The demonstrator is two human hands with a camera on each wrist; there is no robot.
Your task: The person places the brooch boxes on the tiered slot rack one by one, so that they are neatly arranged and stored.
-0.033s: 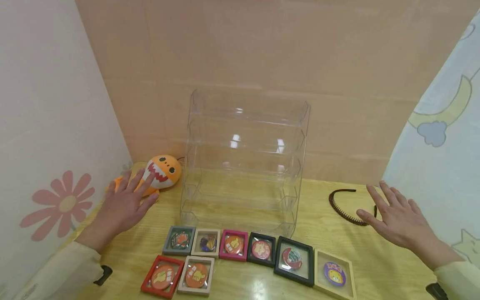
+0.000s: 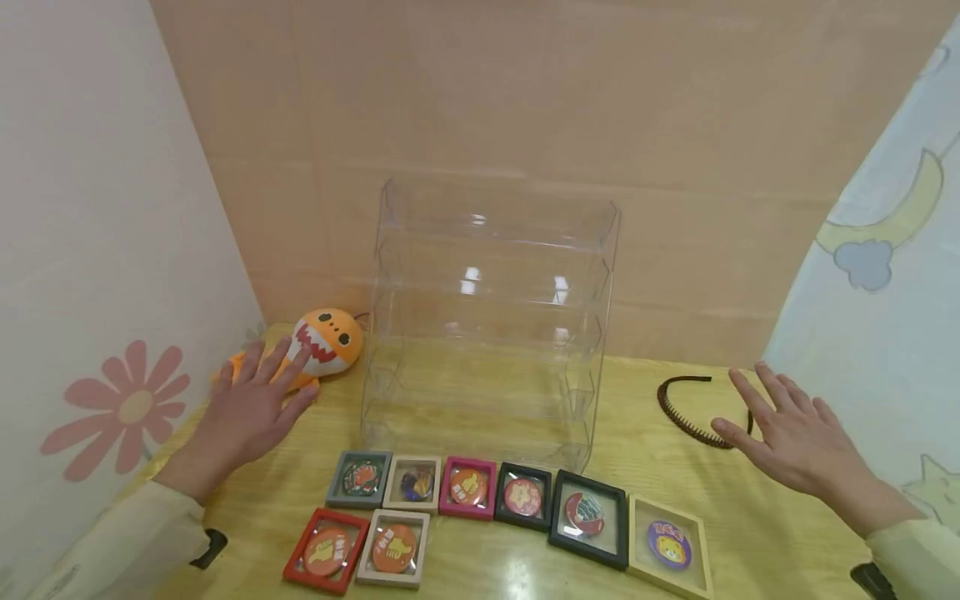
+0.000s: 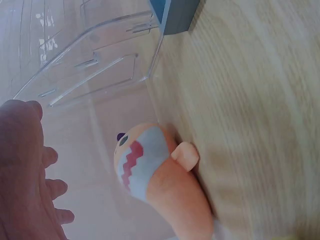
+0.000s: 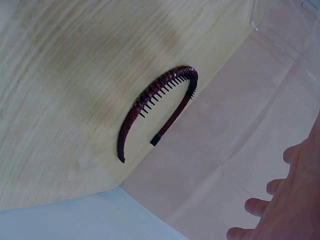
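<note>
My left hand (image 2: 251,408) hovers with fingers spread at the left, holding nothing. Just beyond it lies an orange shark plush (image 2: 330,337) with a red zigzag mouth; the left wrist view shows the plush (image 3: 160,170) apart from the fingers. At the right, my right hand (image 2: 802,437) is also spread and holds nothing. Close to its fingertips a dark toothed headband (image 2: 686,425) lies on the table; the right wrist view shows the headband (image 4: 155,92) whole. Between the hands stands a clear tiered display rack (image 2: 487,292) with no items on its shelves.
Small framed badges lie in front of the rack: a grey frame (image 2: 360,504), a pink one (image 2: 467,513), a large black one (image 2: 588,554), a yellow one (image 2: 697,533) and others. A red frame (image 2: 300,550) sits nearer me. Walls enclose the table (image 2: 480,550) on three sides.
</note>
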